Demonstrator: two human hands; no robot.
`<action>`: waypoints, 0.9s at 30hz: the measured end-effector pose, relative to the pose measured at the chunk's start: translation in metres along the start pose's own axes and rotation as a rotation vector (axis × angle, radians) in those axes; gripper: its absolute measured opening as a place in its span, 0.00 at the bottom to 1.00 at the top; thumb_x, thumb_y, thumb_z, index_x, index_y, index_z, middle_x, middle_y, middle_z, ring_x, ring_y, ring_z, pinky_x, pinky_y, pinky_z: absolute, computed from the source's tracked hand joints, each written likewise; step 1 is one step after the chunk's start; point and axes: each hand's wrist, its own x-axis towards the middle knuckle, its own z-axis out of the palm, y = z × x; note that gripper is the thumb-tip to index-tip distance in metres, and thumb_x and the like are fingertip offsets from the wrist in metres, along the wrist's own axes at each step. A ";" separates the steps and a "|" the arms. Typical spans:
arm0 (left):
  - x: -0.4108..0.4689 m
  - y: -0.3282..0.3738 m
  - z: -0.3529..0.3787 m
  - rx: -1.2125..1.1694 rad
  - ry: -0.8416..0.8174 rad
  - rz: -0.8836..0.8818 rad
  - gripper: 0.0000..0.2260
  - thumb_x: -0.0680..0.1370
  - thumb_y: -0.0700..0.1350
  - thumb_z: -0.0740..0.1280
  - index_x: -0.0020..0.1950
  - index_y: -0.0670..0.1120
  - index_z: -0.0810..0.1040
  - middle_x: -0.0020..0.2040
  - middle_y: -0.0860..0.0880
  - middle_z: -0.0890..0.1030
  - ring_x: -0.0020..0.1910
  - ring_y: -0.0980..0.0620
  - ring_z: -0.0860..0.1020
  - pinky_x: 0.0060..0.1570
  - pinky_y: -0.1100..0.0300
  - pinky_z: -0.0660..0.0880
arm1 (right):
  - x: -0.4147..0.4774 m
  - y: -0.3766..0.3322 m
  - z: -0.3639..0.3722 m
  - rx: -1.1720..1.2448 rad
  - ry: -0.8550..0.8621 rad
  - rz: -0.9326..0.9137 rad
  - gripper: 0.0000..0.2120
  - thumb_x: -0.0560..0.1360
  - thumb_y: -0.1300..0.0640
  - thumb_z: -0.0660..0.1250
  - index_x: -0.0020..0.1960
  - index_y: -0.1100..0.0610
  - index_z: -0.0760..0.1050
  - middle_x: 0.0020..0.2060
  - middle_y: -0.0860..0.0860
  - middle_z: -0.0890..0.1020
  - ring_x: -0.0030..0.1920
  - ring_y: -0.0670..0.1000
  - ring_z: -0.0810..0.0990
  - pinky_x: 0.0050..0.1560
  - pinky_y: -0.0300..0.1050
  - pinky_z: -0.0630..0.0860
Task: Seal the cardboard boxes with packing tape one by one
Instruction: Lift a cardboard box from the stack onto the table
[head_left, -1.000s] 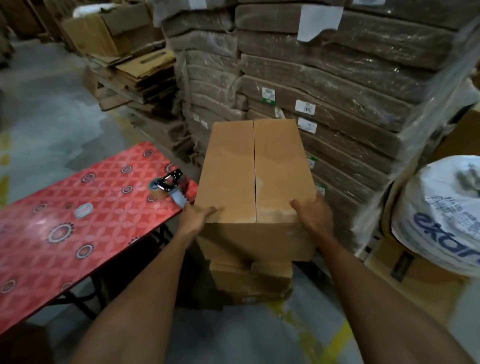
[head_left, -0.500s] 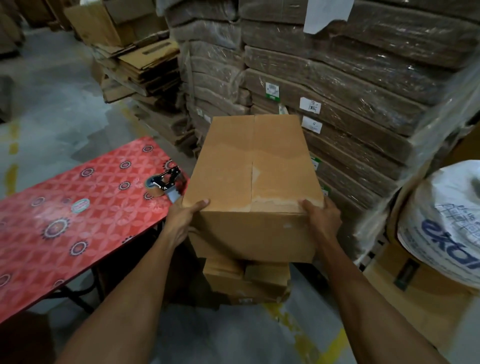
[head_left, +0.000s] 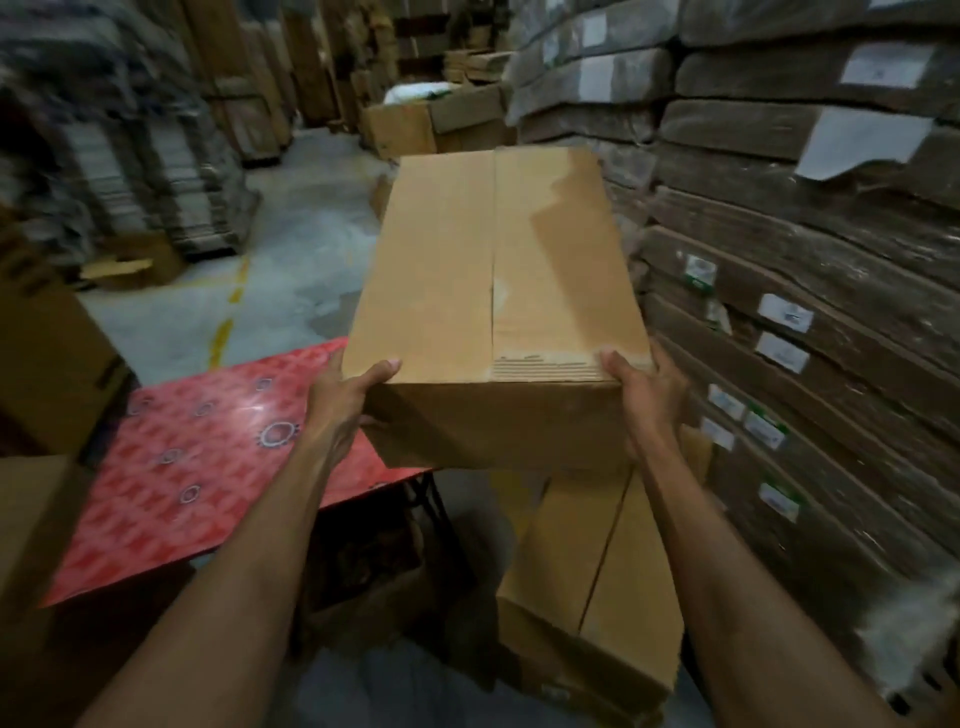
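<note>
Cardboard box (head_left: 493, 270) is being carried at about chest height, not resting on anything as far as I can tell. The left hand (head_left: 345, 395) is gripping the near-left corner, thumb lying on top and fingers wrapping down the side. The right hand (head_left: 647, 395) is doing the same on the near-right corner. So both hands are clamping the short near end, and the long axis is pointing straight away from the person.

The seam (head_left: 492, 234) between the top flaps is running along that same long axis, and it's looking untaped to me.

What matters for the next bit: the red patterned bench (head_left: 208, 467) is sitting off to the left and lower down, with the box's near-left bottom corner already overlapping the bench's right end in the view. I can't tell if it's touching. The left hand is the nearer one to the bench, so I'm guessing the swing is going leftwards and down.

Directly below on the right, a stack of boxes (head_left: 597, 571) is sitting on the floor, presumably waiting for its turn. I'm not seeing any tape from this angle.
</note>
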 end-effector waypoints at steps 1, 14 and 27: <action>0.001 0.005 -0.019 -0.007 0.048 0.000 0.31 0.70 0.48 0.79 0.71 0.48 0.73 0.59 0.51 0.80 0.57 0.45 0.79 0.45 0.34 0.81 | 0.000 -0.003 0.022 0.011 -0.038 -0.007 0.26 0.66 0.44 0.76 0.63 0.48 0.80 0.53 0.47 0.85 0.55 0.53 0.83 0.60 0.54 0.79; 0.072 -0.054 -0.258 -0.001 0.304 -0.088 0.27 0.73 0.45 0.77 0.70 0.54 0.72 0.66 0.48 0.77 0.51 0.44 0.82 0.36 0.30 0.79 | -0.070 0.027 0.300 -0.100 -0.400 -0.022 0.29 0.64 0.43 0.76 0.64 0.51 0.80 0.54 0.52 0.85 0.57 0.57 0.81 0.62 0.54 0.76; 0.206 -0.133 -0.328 0.318 0.094 -0.229 0.29 0.68 0.53 0.76 0.66 0.47 0.73 0.57 0.48 0.83 0.51 0.48 0.82 0.44 0.54 0.77 | -0.064 0.083 0.408 -0.195 -0.371 0.113 0.24 0.76 0.56 0.72 0.72 0.50 0.74 0.60 0.51 0.81 0.53 0.53 0.80 0.33 0.37 0.74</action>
